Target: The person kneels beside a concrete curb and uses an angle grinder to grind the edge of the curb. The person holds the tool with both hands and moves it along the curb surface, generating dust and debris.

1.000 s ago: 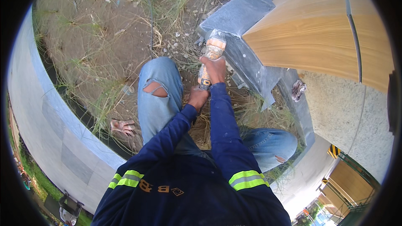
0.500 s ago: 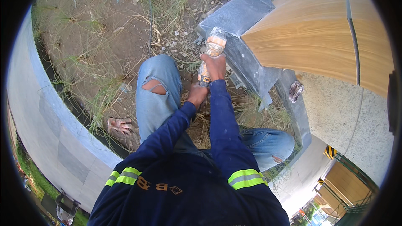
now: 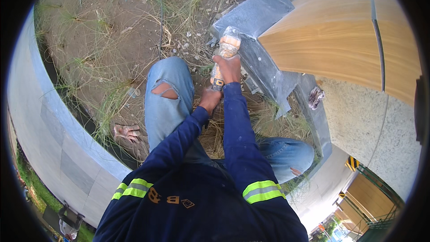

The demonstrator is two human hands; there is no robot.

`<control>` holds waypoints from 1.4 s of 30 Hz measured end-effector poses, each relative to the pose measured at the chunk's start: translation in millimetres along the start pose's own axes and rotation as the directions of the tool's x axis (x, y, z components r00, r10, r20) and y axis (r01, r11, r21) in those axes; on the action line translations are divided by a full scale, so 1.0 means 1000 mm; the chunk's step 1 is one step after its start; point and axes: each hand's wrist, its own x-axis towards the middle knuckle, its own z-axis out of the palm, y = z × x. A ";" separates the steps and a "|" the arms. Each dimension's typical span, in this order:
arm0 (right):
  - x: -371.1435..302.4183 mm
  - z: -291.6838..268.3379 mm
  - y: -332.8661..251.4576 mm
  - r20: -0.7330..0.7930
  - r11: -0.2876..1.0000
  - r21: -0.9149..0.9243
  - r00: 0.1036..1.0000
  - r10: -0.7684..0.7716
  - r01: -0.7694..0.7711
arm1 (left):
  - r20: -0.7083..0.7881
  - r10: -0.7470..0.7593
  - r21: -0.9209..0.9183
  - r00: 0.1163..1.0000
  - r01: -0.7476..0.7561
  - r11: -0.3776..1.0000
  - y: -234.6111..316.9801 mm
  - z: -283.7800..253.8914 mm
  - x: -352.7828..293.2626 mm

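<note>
A dusty yellow-and-black angle grinder (image 3: 229, 47) slants away from me over the corner of a grey stone ledge (image 3: 264, 13). My right hand (image 3: 230, 68) is wrapped round the middle of its body. Lower down, my left hand (image 3: 209, 99) is closed round the rear end. White dust coats the far head of the tool, which lies at the ledge's edge; whatever is fitted under it is hidden from this view.
Wood-grain panels (image 3: 331, 31) rise at the right above the ledge. Dry soil with grass tufts and stone chips spreads to the left, crossed by a dark cable (image 3: 160, 13). A soiled glove (image 3: 127, 133) lies left of my knee, and a crumpled wrapper (image 3: 316, 97) rests on the right ledge.
Both hands and the angle grinder have shifted very slightly left and away from me. The grip of each hand is the same.
</note>
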 end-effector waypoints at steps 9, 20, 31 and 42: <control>-0.022 -0.012 -0.006 -0.037 0.999 0.008 0.998 0.044 -0.043 | -0.017 -0.006 0.098 1.000 0.007 0.995 -0.004 0.001 -0.011; -0.027 -0.008 -0.009 -0.010 0.999 0.019 0.999 0.046 -0.046 | -0.043 -0.006 0.117 0.999 0.011 0.993 0.001 -0.006 -0.016; -0.020 -0.001 -0.002 -0.030 1.000 0.013 0.999 -0.024 0.024 | -0.039 -0.014 0.057 0.999 0.017 0.998 -0.001 -0.005 -0.012; -0.013 -0.004 -0.009 -0.035 0.999 -0.038 0.999 0.015 -0.017 | -0.027 -0.007 0.050 1.000 0.008 0.999 -0.003 -0.002 -0.001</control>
